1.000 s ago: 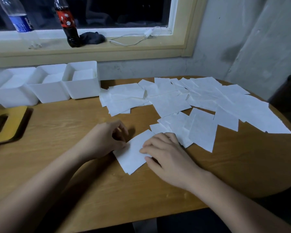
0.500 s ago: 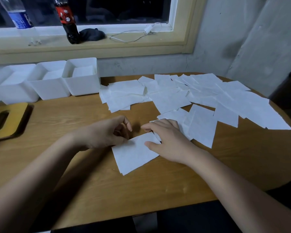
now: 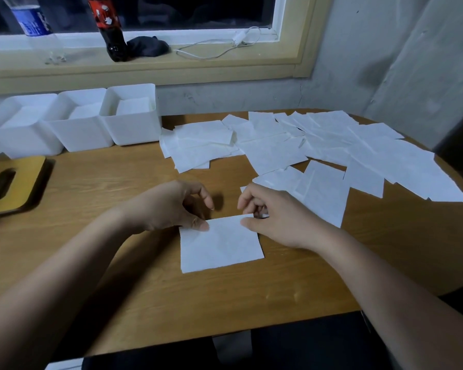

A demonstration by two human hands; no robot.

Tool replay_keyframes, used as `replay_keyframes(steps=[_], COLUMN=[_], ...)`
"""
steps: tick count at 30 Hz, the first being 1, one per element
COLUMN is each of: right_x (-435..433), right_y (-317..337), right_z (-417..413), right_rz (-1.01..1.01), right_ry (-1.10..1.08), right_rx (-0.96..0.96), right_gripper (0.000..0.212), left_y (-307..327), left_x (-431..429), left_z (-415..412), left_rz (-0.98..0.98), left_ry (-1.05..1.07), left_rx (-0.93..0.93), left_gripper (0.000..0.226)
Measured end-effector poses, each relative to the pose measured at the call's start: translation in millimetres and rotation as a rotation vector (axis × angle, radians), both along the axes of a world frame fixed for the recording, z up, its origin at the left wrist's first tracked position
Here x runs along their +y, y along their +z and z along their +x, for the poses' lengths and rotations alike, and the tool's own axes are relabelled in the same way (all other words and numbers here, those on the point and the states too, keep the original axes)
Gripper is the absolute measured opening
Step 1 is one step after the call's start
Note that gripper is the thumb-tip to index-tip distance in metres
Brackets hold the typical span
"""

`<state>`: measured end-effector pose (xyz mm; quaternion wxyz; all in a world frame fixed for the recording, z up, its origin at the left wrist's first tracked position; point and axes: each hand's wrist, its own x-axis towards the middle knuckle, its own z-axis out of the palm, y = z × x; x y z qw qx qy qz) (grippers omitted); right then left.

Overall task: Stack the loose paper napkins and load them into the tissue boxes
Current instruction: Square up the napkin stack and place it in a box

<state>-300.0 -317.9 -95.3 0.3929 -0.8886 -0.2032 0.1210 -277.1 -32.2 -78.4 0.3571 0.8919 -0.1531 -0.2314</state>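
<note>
A single white paper napkin point(image 3: 221, 244) is seen lying flat on the wooden table point(image 3: 118, 303), square, faintly creased, its edges slightly ragged. It is placed nearer the person than the row of three white tissue boxes point(image 3: 130, 134), and a little to their right. Its far left corner is pinched under the thumb of the left hand point(image 3: 171, 206), whose fingers are curled behind the edge with the index lifted clear. Its far right corner is gripped likewise by the right hand point(image 3: 275, 220), thumb on the paper and fingers curled. Loose napkins point(image 3: 326, 148) are spread in overlapping sheets just right of the boxes. A wooden slotted lid point(image 3: 10, 182) is laid in front of the boxes' left end. Behind the boxes, on the sill, a cola bottle point(image 3: 110, 28) with a red label and a bottle with a blue label point(image 3: 32, 21) are stood; their lettering cannot be read.
</note>
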Motion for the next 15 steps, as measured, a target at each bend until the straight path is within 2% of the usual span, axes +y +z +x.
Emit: replay_keyframes(steps=[4,8,12,15], right_x=[-2.3,-10.9,-19.7,-23.8], right_y=[-2.3,-6.9,-14.0,-23.6], right_z=[-8.6,-21.3,-35.8,-37.7], right_rz=[-0.013,-0.035,-0.165,-0.221], right_ry=[-0.075,-0.105,-0.130,-0.155], right_rx=[-0.027,-0.035,-0.183,-0.368], right_gripper=[0.018,0.020,0.021,0.026], left_y=[1.4,0.8,-2.1,-2.5], left_x=[-1.4,-6.2,-12.9,-21.2], left_z=[-0.5,-3.7,-0.9,5.2], left_rz=[0.089,0.053,0.143,0.178], left_ry=[-0.007,-0.109,-0.155,-0.145], left_rx=[-0.071,-0.040,-0.082,-0.176], left_gripper=[0.033,0.025,0.025,0.021])
